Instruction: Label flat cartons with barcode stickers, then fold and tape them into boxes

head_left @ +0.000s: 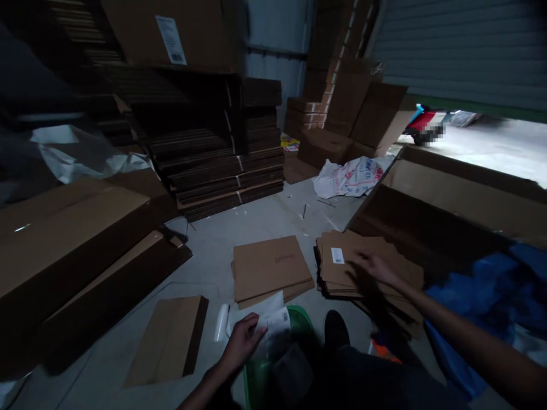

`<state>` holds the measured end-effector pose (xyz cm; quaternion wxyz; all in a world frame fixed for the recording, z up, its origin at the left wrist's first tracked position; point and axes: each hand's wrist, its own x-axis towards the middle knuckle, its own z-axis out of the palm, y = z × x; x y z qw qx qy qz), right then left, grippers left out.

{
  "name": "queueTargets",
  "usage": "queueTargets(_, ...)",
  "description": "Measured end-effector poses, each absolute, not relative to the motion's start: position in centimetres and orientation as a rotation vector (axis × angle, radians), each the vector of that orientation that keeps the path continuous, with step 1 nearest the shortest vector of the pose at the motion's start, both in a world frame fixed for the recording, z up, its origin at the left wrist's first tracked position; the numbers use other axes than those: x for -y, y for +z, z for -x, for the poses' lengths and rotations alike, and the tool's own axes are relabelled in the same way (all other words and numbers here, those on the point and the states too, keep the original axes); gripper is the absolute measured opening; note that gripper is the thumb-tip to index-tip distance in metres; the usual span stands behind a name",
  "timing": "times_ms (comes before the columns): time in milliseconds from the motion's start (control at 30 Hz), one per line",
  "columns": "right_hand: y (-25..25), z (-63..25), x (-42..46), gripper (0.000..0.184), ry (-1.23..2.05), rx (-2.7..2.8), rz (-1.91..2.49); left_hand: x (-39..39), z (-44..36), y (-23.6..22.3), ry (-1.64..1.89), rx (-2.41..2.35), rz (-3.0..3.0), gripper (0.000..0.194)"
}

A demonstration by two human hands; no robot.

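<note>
My left hand (245,340) pinches a white sheet of printed labels (276,322) above a green plastic tub (302,314). My right hand (378,267) reaches over a stack of flattened cardboard boxes (395,261), its fingers stretched out and holding nothing visible; whether they touch the top sheet I cannot tell. Just left of those fingers, a white label (337,255) lies on the top box. Beside this stack is a smaller pile of flat cardboard (269,265) with dark print on top. A dark grey object (293,373) is in the tub, too dim to name.
A white roll (221,323) and a closed carton (168,336) are on the floor at left. Tall strapped cardboard stacks (231,154) stand behind. Large cartons (64,228) flank the left. At right are a long open box (461,193) and blue plastic sheeting (491,302).
</note>
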<state>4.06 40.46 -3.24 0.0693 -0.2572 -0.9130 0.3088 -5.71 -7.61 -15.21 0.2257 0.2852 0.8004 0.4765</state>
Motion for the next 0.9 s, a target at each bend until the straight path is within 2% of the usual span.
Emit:
queueTargets(133,-4.8,1.4,-28.6,0.061,1.215,3.078,-0.305,6.0,6.4,-15.3,1.376,-2.224,-0.750,0.052)
queueTargets(233,-7.7,4.3,-22.1,0.081,1.232,3.168,-0.606,5.5,6.9,-16.2,1.406,-2.211,-0.712,0.050)
queueTargets(300,-10.2,5.6,-19.7,0.073,1.301,3.199,-0.644,5.9,7.1,-16.9,1.419,-2.225,-0.646,0.048)
queueTargets(367,-12.7,6.3,-18.5,0.049,1.464,3.168,-0.600,6.4,7.1,-17.3,1.480,-2.204,-0.544,0.039)
queueTargets(433,-14.8,6.3,-17.9,0.033,1.623,3.075,-0.468,6.9,7.1,-17.5,1.600,-2.133,-0.432,0.031)
queueTargets(533,-16.5,5.7,-17.1,0.027,1.757,2.956,-0.276,6.7,7.3,-17.1,1.700,-2.137,-0.363,0.070)
queueTargets(600,-16.6,5.3,-16.7,0.022,1.836,2.928,-0.231,6.2,7.5,-16.7,1.625,-2.226,-0.416,0.078)
queueTargets(633,-16.4,5.2,-16.5,0.022,1.865,2.911,-0.220,5.9,7.6,-16.4,1.568,-2.263,-0.450,0.071)
queueTargets(767,-15.3,4.7,-16.7,0.023,1.851,2.898,-0.122,5.3,7.4,-15.5,1.365,-2.319,-0.450,0.016)
queueTargets(800,-15.2,4.5,-16.7,0.023,1.773,2.942,-0.109,5.4,7.3,-15.4,1.337,-2.320,-0.426,0.012)
queueTargets(900,-15.3,4.4,-16.6,0.024,1.459,3.052,-0.260,6.1,7.1,-15.8,1.343,-2.320,-0.399,0.022)
